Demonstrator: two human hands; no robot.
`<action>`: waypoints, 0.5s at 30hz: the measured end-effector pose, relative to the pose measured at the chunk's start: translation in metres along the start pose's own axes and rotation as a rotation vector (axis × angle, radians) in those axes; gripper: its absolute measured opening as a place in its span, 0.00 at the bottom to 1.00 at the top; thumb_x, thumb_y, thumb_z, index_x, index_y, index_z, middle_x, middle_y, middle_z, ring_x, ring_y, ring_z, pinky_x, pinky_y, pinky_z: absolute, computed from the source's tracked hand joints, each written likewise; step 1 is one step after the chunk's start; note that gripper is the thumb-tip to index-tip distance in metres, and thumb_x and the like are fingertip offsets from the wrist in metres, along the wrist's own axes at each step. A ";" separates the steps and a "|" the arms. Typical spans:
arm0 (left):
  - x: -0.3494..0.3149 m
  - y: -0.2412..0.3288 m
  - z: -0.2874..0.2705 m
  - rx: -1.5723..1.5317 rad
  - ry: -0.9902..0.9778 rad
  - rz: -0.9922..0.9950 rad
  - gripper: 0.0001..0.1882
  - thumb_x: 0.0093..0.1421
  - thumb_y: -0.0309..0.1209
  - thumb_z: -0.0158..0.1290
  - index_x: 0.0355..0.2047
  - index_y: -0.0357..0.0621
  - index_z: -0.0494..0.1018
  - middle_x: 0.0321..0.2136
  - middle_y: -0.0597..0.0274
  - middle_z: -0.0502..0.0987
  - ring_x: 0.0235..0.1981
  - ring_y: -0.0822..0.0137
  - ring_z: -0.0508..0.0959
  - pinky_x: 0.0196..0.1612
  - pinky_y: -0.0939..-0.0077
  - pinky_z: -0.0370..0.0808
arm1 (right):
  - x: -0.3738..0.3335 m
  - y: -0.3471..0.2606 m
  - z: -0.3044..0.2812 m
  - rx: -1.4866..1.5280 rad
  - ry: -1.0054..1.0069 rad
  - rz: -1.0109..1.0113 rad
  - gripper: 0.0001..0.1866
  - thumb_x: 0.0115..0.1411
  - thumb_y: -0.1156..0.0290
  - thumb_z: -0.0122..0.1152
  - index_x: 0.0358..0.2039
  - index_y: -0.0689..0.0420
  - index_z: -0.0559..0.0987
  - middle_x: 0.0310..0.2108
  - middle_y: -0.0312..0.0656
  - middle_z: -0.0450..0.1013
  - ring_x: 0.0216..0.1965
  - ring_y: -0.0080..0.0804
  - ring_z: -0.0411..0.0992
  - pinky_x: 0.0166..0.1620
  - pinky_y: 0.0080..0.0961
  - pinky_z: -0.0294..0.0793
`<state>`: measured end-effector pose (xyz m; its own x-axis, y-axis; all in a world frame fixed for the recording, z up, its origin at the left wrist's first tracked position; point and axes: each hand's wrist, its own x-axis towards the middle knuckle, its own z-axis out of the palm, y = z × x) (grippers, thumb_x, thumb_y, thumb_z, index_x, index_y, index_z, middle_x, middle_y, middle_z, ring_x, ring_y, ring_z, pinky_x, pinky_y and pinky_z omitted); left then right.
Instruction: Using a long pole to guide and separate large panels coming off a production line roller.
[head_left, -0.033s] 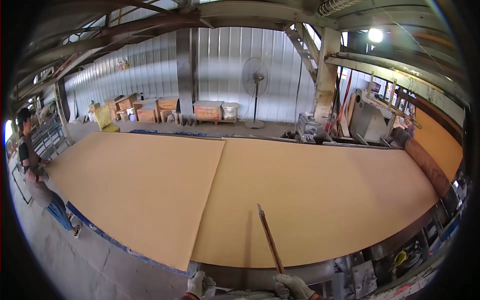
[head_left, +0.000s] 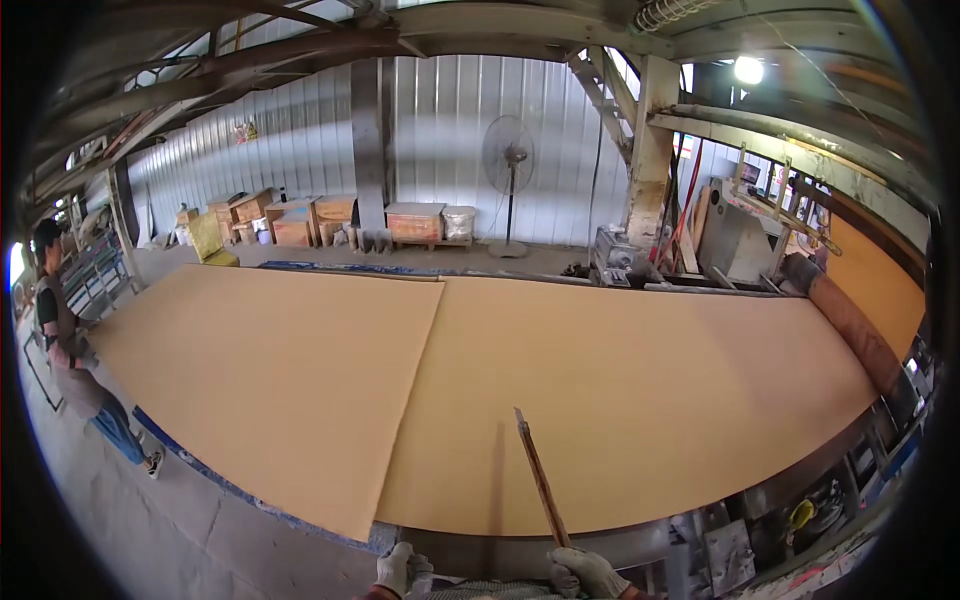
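Tan, smooth sheets (head_left: 600,400) of thin board fill the middle of the head view, two large panels lying flat side by side on a long desk (head_left: 520,550), their seam running from the far edge toward the near edge. The left panel overlaps the right one and juts past the desk's near edge at its corner.

A thin wooden stick (head_left: 540,485) lies over the right panel near its front edge. It is brown, narrow and straight, paler at the far tip. Its long axis runs from the lower edge of the picture up and slightly left, so the far tip points away from the person, toward the back wall.

The right hand (head_left: 590,573), in a pale work glove, is curled closed around the near end of the stick at the bottom of the picture. The left hand (head_left: 398,570), also gloved, sits just left of it at the desk's near edge; whether it grips anything cannot be told.

Compared with the earlier picture, nothing has shifted: stick, hands and panels sit in the same places.

Another person (head_left: 70,350) stands at the far left beside the left panel. A standing fan (head_left: 508,165) and wooden crates (head_left: 300,220) line the corrugated metal wall behind.
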<state>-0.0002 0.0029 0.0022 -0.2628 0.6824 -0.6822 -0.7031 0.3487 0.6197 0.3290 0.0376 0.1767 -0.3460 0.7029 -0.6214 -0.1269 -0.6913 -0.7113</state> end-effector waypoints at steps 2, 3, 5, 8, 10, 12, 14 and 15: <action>-0.003 0.003 0.009 0.031 0.008 0.014 0.13 0.63 0.36 0.53 0.25 0.41 0.71 0.17 0.56 0.75 0.15 0.63 0.74 0.19 0.69 0.74 | -0.001 -0.004 0.003 -0.018 -0.022 0.005 0.21 0.64 0.56 0.55 0.16 0.46 0.65 0.11 0.27 0.58 0.11 0.19 0.56 0.15 0.19 0.54; -0.009 0.004 0.015 0.041 0.003 0.037 0.13 0.63 0.35 0.52 0.24 0.42 0.71 0.17 0.57 0.75 0.15 0.64 0.74 0.19 0.69 0.73 | -0.003 -0.005 0.004 -0.017 0.011 -0.023 0.21 0.64 0.56 0.56 0.16 0.46 0.64 0.11 0.27 0.57 0.10 0.19 0.55 0.15 0.18 0.53; -0.012 0.005 0.019 0.061 0.000 0.059 0.13 0.63 0.35 0.52 0.23 0.42 0.71 0.17 0.57 0.75 0.15 0.64 0.74 0.19 0.69 0.73 | -0.009 -0.007 0.007 -0.006 0.044 -0.050 0.21 0.64 0.56 0.56 0.16 0.45 0.64 0.10 0.27 0.57 0.10 0.18 0.55 0.15 0.18 0.51; -0.010 0.012 0.020 0.145 -0.011 -0.013 0.13 0.62 0.35 0.52 0.22 0.43 0.71 0.18 0.57 0.75 0.15 0.64 0.74 0.19 0.68 0.73 | -0.016 0.005 0.001 0.020 0.095 -0.089 0.21 0.65 0.58 0.54 0.17 0.47 0.64 0.13 0.28 0.59 0.14 0.19 0.59 0.19 0.21 0.59; -0.020 0.015 0.026 0.171 -0.054 0.032 0.13 0.62 0.35 0.53 0.23 0.42 0.72 0.18 0.56 0.75 0.17 0.63 0.75 0.20 0.68 0.74 | 0.002 0.028 -0.029 0.082 -0.104 0.024 0.15 0.66 0.58 0.55 0.41 0.57 0.76 0.26 0.32 0.70 0.28 0.20 0.67 0.32 0.20 0.68; -0.017 0.016 0.018 0.110 -0.121 0.003 0.10 0.62 0.34 0.53 0.26 0.42 0.73 0.21 0.57 0.76 0.20 0.62 0.75 0.24 0.68 0.74 | 0.012 0.029 -0.021 -0.048 0.003 -0.123 0.14 0.66 0.57 0.55 0.37 0.55 0.75 0.23 0.31 0.67 0.25 0.19 0.65 0.29 0.19 0.67; 0.001 0.018 -0.007 0.075 -0.153 0.012 0.11 0.62 0.36 0.53 0.30 0.42 0.73 0.25 0.55 0.77 0.24 0.61 0.76 0.28 0.68 0.74 | 0.020 0.023 -0.005 -0.221 0.069 -0.207 0.14 0.66 0.56 0.56 0.29 0.52 0.72 0.18 0.28 0.63 0.19 0.17 0.61 0.23 0.18 0.63; 0.008 0.019 -0.014 0.068 -0.166 0.017 0.11 0.63 0.37 0.52 0.32 0.41 0.73 0.27 0.55 0.77 0.26 0.60 0.76 0.30 0.67 0.75 | 0.018 0.018 -0.002 -0.219 0.061 -0.199 0.16 0.66 0.55 0.56 0.25 0.50 0.70 0.17 0.27 0.61 0.17 0.17 0.59 0.20 0.18 0.61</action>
<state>-0.0247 0.0065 0.0029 -0.1576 0.7835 -0.6010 -0.6516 0.3748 0.6595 0.3223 0.0380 0.1521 -0.2771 0.8341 -0.4769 0.0192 -0.4914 -0.8707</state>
